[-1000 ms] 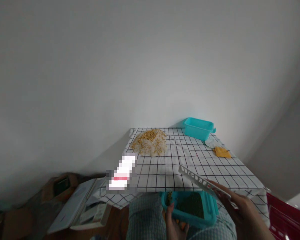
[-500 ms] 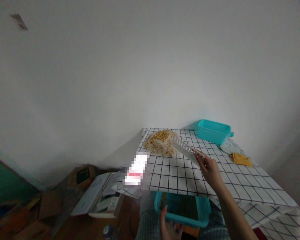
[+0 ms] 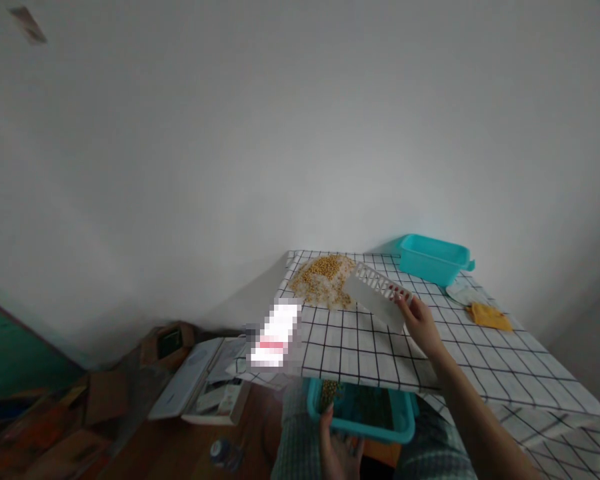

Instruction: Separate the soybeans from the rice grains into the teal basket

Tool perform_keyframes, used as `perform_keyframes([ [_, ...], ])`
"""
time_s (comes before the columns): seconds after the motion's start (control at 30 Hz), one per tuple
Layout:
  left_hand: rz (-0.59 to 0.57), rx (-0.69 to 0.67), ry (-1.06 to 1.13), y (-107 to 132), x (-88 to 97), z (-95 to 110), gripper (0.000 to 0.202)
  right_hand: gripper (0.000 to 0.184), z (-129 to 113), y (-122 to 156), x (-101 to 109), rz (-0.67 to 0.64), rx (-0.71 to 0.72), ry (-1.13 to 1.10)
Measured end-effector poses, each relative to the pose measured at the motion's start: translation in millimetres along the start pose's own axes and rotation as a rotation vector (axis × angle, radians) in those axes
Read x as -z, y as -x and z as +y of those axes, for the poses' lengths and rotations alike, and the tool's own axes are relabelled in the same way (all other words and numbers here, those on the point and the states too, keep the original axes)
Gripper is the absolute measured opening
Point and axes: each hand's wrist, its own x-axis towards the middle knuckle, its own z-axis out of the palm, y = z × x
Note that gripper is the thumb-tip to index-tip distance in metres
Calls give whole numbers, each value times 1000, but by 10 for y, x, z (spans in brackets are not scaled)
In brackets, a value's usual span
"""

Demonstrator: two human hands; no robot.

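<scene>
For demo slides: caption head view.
Right hand holds slotted white panel near yellow-white granular heap; left hand grips turquoise plastic tub.

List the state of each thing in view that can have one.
White slotted plate: tilted, held in right hand
Near turquoise bin: open-topped, partly filled, held in left hand
Grain heap: loose, spread on table
Far turquoise bin: upright, open-topped
Yellow cloth: lying on table
White box: open

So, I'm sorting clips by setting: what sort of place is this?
Probably a room in a home, though that's a guess: a table with a checked cloth stands by a plain white wall, and an open white box sits on the brown floor to the left.
</scene>
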Motion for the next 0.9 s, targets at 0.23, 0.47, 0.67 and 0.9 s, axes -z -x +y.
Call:
perform_keyframes([
  [0.23, 0, -1, 16, -106, 41, -65, 34, 43, 244, -422, 127, -17, -117, -333],
  [0.47, -3, 0, 1, -105, 67, -93, 36, 41, 536, -407, 140, 48, -171, -379],
  [0.67, 17, 21, -31, -74, 59, -77, 39, 40, 541, -386, 92, 72, -143, -406],
  [0.9, 60, 31, -40, -52, 16, -93, 39, 38, 512, -392, 83, 104, -125, -418],
])
